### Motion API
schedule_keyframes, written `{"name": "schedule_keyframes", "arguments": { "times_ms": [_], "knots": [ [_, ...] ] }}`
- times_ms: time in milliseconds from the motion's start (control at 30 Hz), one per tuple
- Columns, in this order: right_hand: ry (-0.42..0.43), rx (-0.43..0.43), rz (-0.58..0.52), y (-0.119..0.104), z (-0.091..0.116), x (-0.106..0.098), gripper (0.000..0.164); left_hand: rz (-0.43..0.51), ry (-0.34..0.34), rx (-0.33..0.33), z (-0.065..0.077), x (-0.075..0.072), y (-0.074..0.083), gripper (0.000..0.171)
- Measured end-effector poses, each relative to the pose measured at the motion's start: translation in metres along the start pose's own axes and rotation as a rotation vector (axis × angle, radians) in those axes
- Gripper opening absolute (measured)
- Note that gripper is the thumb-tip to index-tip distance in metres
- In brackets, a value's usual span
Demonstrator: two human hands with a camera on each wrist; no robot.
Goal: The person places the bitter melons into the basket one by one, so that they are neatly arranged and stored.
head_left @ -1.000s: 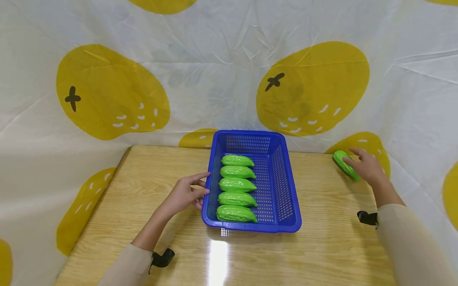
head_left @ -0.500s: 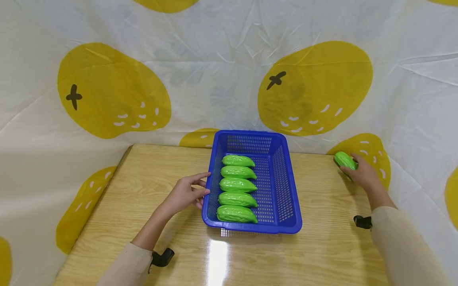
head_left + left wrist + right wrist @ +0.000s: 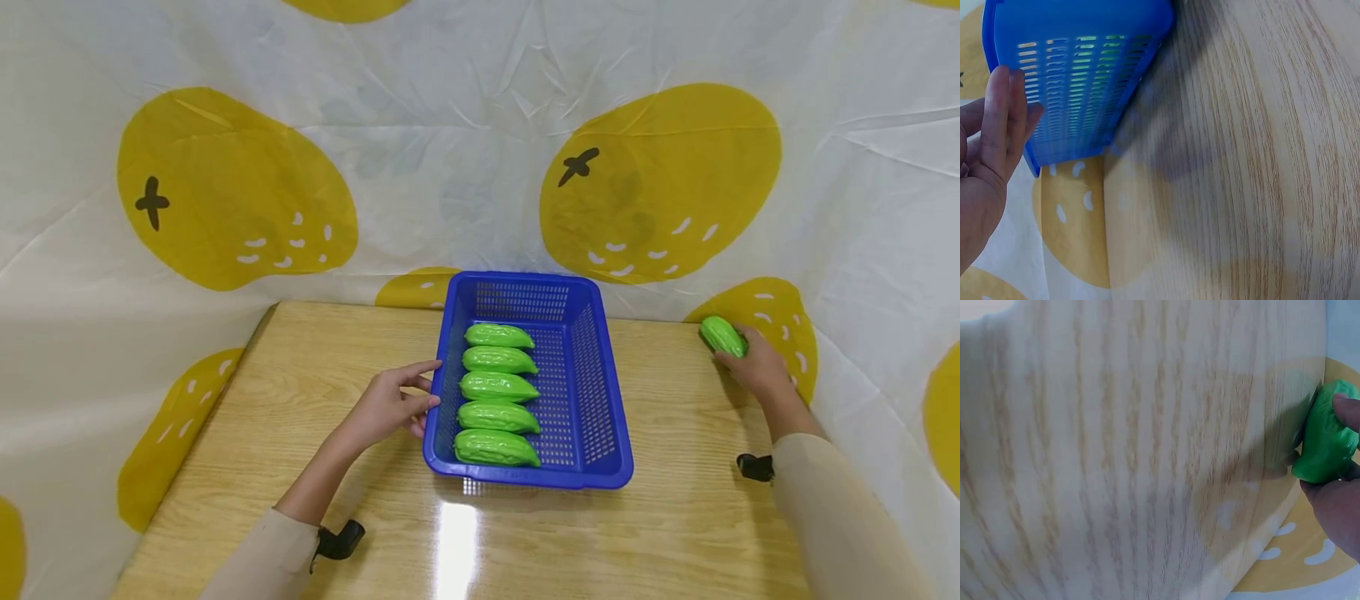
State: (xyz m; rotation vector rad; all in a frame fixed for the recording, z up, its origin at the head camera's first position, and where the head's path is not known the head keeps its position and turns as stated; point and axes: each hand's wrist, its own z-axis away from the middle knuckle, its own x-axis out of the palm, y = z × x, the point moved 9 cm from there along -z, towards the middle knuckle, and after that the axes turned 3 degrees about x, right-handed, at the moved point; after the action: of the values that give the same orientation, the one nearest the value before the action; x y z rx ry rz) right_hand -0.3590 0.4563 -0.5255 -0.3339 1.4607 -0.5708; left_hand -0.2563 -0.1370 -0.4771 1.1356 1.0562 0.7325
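Note:
At the back right of the table, my right hand [image 3: 757, 367] grips a bright green, ridged bitter melon [image 3: 722, 335]. The right wrist view has its fingers and thumb around the glossy bitter melon [image 3: 1325, 434], low over or on the wood; which, I cannot tell. My left hand [image 3: 386, 408] touches the left rim of a blue plastic basket [image 3: 615, 417] with fairly straight fingers. In the left wrist view those fingers [image 3: 999, 119] lie against the slotted basket wall [image 3: 1079, 81]. Several more bitter melons [image 3: 497, 387] lie in a column along the basket's left side, tips pointing right.
The basket stands mid-table on light wood [image 3: 322, 350], close to the back edge. A white cloth [image 3: 450, 167] printed with yellow fruit hangs behind and at both sides. Black wrist cameras [image 3: 341, 542] are strapped to both forearms.
My right hand has come down and left onto the loose bitter melon and now grips it; the melon has barely shifted. My left hand and the basket have stayed in place.

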Motion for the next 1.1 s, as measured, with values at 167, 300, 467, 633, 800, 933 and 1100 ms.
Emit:
{"name": "schedule_keyframes", "arguments": {
  "times_ms": [167,300,467,633,800,933,1100],
  "knots": [
    [0.013,-0.013,0.003,0.001,0.002,0.000,0.075,0.003,-0.003,0.002,0.001,0.000,0.000,0.059],
    [0.012,-0.017,-0.006,0.003,0.008,0.001,0.076,-0.006,-0.004,0.000,0.002,0.001,-0.001,0.059],
    [0.024,-0.042,-0.026,0.000,0.015,-0.002,0.075,-0.006,-0.012,0.001,0.003,0.001,0.000,0.059],
    [0.022,-0.061,-0.035,-0.006,0.021,-0.005,0.075,-0.013,-0.006,0.007,0.003,0.000,0.002,0.059],
    [0.033,-0.096,-0.045,-0.014,0.030,-0.010,0.074,-0.016,-0.011,0.006,0.001,0.000,0.003,0.060],
    [0.050,-0.133,-0.052,-0.022,0.036,-0.011,0.071,-0.012,-0.010,0.005,0.001,0.001,0.004,0.061],
    [0.049,-0.174,-0.052,-0.036,0.042,-0.010,0.071,-0.011,-0.006,0.006,0.001,0.001,0.001,0.061]
  ]
}}
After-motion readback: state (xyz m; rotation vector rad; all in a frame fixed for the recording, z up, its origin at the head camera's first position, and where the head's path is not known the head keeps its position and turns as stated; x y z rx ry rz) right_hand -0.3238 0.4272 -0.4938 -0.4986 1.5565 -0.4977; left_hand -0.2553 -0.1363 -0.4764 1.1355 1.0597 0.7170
